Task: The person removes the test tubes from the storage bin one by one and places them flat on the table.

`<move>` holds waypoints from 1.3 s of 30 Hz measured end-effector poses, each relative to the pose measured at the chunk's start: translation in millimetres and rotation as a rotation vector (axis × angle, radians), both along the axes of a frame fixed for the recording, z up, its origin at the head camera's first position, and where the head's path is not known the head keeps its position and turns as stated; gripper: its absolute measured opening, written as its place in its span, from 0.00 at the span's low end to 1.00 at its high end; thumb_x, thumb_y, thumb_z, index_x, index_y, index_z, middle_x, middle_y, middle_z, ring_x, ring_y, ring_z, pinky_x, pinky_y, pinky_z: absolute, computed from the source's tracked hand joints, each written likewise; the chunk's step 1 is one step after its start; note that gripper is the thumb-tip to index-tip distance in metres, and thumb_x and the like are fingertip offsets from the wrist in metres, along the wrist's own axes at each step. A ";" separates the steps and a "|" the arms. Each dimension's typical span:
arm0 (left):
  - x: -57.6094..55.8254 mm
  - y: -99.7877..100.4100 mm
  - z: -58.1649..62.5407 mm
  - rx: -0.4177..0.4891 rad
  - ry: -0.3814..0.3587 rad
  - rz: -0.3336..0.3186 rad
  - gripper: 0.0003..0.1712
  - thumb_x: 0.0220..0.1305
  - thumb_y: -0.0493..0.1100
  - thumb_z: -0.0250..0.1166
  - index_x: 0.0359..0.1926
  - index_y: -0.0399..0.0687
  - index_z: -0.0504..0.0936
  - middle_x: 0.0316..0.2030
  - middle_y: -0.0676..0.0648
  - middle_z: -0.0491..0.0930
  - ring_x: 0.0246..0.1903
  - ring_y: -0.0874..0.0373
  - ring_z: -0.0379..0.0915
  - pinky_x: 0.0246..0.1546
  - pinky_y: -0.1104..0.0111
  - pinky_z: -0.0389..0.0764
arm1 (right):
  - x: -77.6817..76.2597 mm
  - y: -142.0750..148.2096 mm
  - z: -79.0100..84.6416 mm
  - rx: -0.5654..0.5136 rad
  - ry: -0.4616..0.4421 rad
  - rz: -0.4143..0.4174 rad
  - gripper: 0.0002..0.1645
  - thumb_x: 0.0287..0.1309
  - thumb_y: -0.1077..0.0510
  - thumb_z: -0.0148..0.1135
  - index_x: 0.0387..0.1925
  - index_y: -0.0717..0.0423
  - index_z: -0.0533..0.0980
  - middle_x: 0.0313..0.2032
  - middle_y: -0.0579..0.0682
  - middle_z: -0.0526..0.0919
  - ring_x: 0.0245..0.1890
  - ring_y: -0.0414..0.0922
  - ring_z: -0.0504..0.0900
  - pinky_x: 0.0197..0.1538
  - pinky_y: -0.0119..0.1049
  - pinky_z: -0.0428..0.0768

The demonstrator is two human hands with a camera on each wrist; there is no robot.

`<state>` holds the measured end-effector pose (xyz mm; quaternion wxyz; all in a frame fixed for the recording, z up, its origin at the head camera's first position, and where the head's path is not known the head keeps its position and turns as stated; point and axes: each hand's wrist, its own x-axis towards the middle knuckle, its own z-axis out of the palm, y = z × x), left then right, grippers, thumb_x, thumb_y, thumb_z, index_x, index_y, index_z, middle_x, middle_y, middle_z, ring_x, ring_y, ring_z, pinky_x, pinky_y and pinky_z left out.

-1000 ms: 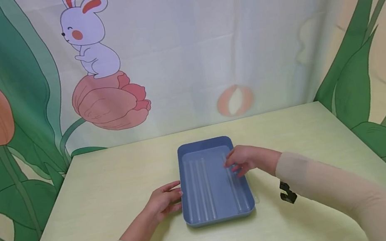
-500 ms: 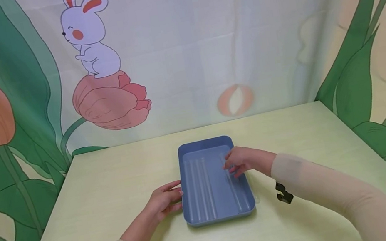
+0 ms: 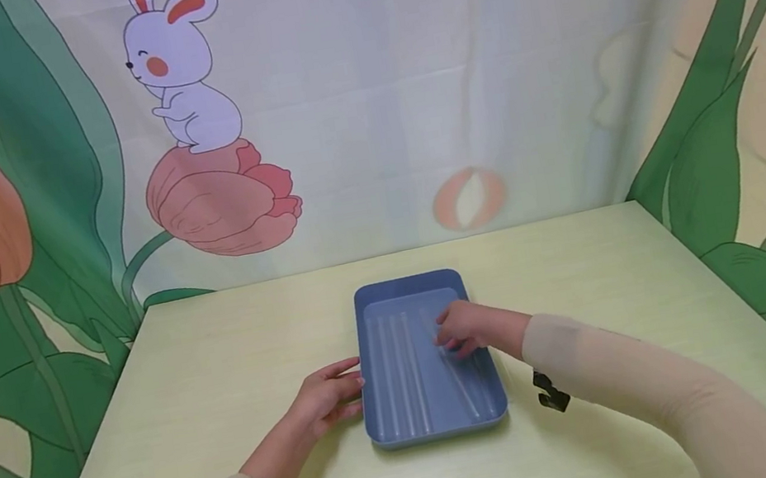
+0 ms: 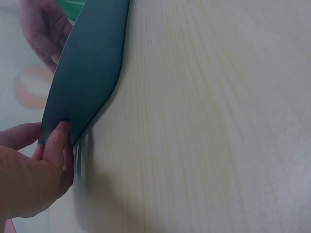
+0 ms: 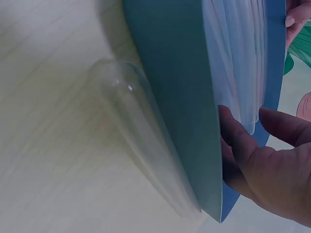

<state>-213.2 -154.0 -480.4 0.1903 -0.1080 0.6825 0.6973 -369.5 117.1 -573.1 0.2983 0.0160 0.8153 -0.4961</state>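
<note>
A blue rectangular tray lies on the table, holding several clear test tubes lengthwise along its left side. My right hand reaches over the right wall and pinches the far end of a clear test tube, which lies slanted in the tray. In the right wrist view the thumb and fingers close about a tube's end. My left hand rests against the tray's left wall, its fingers extended. Seen from the left wrist, its fingertips touch the tray's outer side.
One more clear tube with a rounded end lies on the table along the tray's outer right wall. The pale wooden table ends at a curtain printed with a rabbit and tulips.
My right hand has moved a little left and nearer inside the tray, and the tube under it has swung left at its far end. My left hand and the tray have stayed in place.
</note>
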 end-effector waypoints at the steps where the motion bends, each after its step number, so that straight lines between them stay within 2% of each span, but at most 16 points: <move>1: -0.1 -0.1 0.0 0.001 0.001 0.000 0.31 0.70 0.29 0.58 0.73 0.31 0.66 0.68 0.26 0.71 0.43 0.58 0.85 0.43 0.65 0.89 | -0.2 -1.3 -1.6 -0.005 0.003 0.003 0.36 0.58 0.64 0.69 0.69 0.61 0.70 0.49 0.60 0.80 0.42 0.50 0.82 0.41 0.49 0.89; 2: -0.1 0.0 0.2 0.003 0.002 0.000 0.31 0.70 0.29 0.58 0.73 0.31 0.66 0.68 0.26 0.71 0.43 0.57 0.85 0.43 0.64 0.89 | 0.4 -2.5 -2.1 -0.013 0.001 0.005 0.36 0.59 0.64 0.69 0.68 0.60 0.70 0.50 0.60 0.80 0.44 0.51 0.82 0.43 0.50 0.89; 5: -0.3 0.2 0.7 0.003 0.004 -0.004 0.31 0.70 0.29 0.58 0.73 0.31 0.66 0.68 0.26 0.71 0.44 0.56 0.85 0.44 0.64 0.89 | -3.4 -5.4 -10.9 -0.040 0.010 0.013 0.36 0.56 0.66 0.70 0.66 0.64 0.70 0.45 0.62 0.79 0.42 0.54 0.82 0.38 0.48 0.89; 6: -0.4 0.4 0.9 0.002 0.003 -0.005 0.31 0.70 0.29 0.58 0.73 0.31 0.66 0.68 0.26 0.71 0.45 0.56 0.85 0.45 0.63 0.89 | -3.2 -7.9 -13.4 -0.026 0.008 -0.001 0.35 0.57 0.66 0.68 0.67 0.62 0.70 0.47 0.62 0.80 0.45 0.54 0.82 0.41 0.49 0.89; 7: -0.5 0.5 0.8 0.001 0.002 -0.004 0.31 0.70 0.29 0.58 0.73 0.31 0.66 0.68 0.26 0.71 0.44 0.56 0.85 0.45 0.63 0.89 | -5.8 -9.3 -19.2 -0.023 0.010 -0.012 0.36 0.56 0.67 0.68 0.67 0.63 0.70 0.46 0.62 0.80 0.44 0.54 0.82 0.40 0.48 0.89; 9: -0.6 0.9 1.0 -0.001 0.000 -0.002 0.31 0.70 0.29 0.58 0.73 0.32 0.67 0.68 0.27 0.71 0.44 0.57 0.85 0.45 0.63 0.89 | -14.2 -11.4 -35.7 -0.037 0.016 -0.033 0.38 0.53 0.69 0.68 0.67 0.65 0.68 0.45 0.63 0.79 0.43 0.54 0.83 0.36 0.48 0.89; 13: -0.5 1.4 0.9 -0.008 0.000 0.004 0.31 0.70 0.29 0.58 0.72 0.32 0.67 0.67 0.27 0.72 0.43 0.58 0.85 0.43 0.64 0.89 | -37.2 -14.9 -74.6 -0.068 -0.005 -0.106 0.42 0.46 0.72 0.73 0.66 0.62 0.70 0.49 0.63 0.79 0.44 0.53 0.84 0.33 0.51 0.89; 18: -0.6 1.7 1.1 -0.017 -0.002 0.002 0.31 0.70 0.29 0.58 0.73 0.33 0.67 0.68 0.27 0.72 0.43 0.57 0.85 0.42 0.65 0.89 | -62.7 -18.3 -120.0 -0.099 -0.005 -0.144 0.46 0.39 0.70 0.78 0.64 0.58 0.71 0.49 0.64 0.80 0.43 0.54 0.85 0.33 0.55 0.89; 21: -0.7 1.7 0.9 -0.021 -0.004 0.003 0.31 0.70 0.29 0.59 0.73 0.33 0.67 0.68 0.27 0.72 0.43 0.57 0.85 0.42 0.66 0.89 | -70.5 -21.3 -136.3 -0.115 -0.010 -0.161 0.46 0.38 0.69 0.78 0.63 0.57 0.71 0.50 0.64 0.79 0.44 0.55 0.85 0.34 0.57 0.88; 24: -0.6 1.6 1.3 -0.018 -0.007 0.006 0.31 0.69 0.29 0.59 0.73 0.32 0.67 0.68 0.27 0.71 0.43 0.58 0.85 0.42 0.66 0.89 | -72.6 -24.1 -143.4 -0.143 -0.025 -0.175 0.47 0.39 0.69 0.78 0.64 0.57 0.69 0.53 0.63 0.77 0.45 0.56 0.84 0.34 0.58 0.88; 28: -0.3 1.2 1.9 -0.005 -0.008 0.004 0.31 0.70 0.29 0.58 0.73 0.32 0.66 0.68 0.27 0.71 0.43 0.58 0.84 0.43 0.65 0.89 | -69.9 -27.5 -141.6 -0.177 -0.043 -0.195 0.48 0.41 0.70 0.77 0.66 0.58 0.67 0.54 0.63 0.74 0.45 0.57 0.81 0.35 0.58 0.88; 33: 0.9 0.9 2.3 0.002 0.000 0.000 0.32 0.70 0.29 0.58 0.73 0.31 0.66 0.68 0.27 0.71 0.43 0.58 0.84 0.43 0.64 0.89 | -56.8 -31.1 -123.3 -0.181 -0.046 -0.206 0.47 0.42 0.73 0.75 0.65 0.59 0.66 0.53 0.64 0.73 0.43 0.56 0.80 0.36 0.57 0.89; 34: 1.1 1.0 2.5 0.003 0.001 -0.001 0.32 0.70 0.29 0.58 0.73 0.31 0.65 0.68 0.27 0.71 0.44 0.58 0.84 0.44 0.64 0.89 | -58.3 -30.7 -125.5 -0.187 -0.052 -0.206 0.47 0.40 0.72 0.76 0.65 0.59 0.66 0.53 0.64 0.73 0.43 0.56 0.80 0.35 0.57 0.89; 35: 1.3 1.0 2.6 0.004 0.003 -0.002 0.32 0.70 0.29 0.58 0.73 0.30 0.65 0.68 0.27 0.71 0.44 0.57 0.84 0.44 0.64 0.89 | -52.8 -31.3 -116.6 -0.189 -0.056 -0.209 0.47 0.41 0.73 0.75 0.65 0.59 0.66 0.53 0.64 0.73 0.43 0.56 0.80 0.36 0.56 0.89; 37: 1.3 1.0 2.8 0.004 0.005 -0.007 0.32 0.70 0.29 0.59 0.73 0.30 0.65 0.69 0.27 0.71 0.44 0.57 0.84 0.44 0.63 0.89 | -34.7 -32.8 -86.7 -0.188 -0.070 -0.209 0.46 0.42 0.74 0.72 0.65 0.60 0.66 0.53 0.64 0.73 0.45 0.56 0.80 0.37 0.55 0.89; 39: 1.2 1.2 2.8 0.002 0.004 -0.004 0.32 0.70 0.29 0.59 0.73 0.30 0.65 0.68 0.27 0.71 0.44 0.57 0.84 0.44 0.63 0.89 | -3.5 -35.9 -36.5 -0.182 -0.080 -0.205 0.44 0.47 0.75 0.68 0.67 0.62 0.65 0.55 0.66 0.73 0.48 0.58 0.79 0.38 0.52 0.90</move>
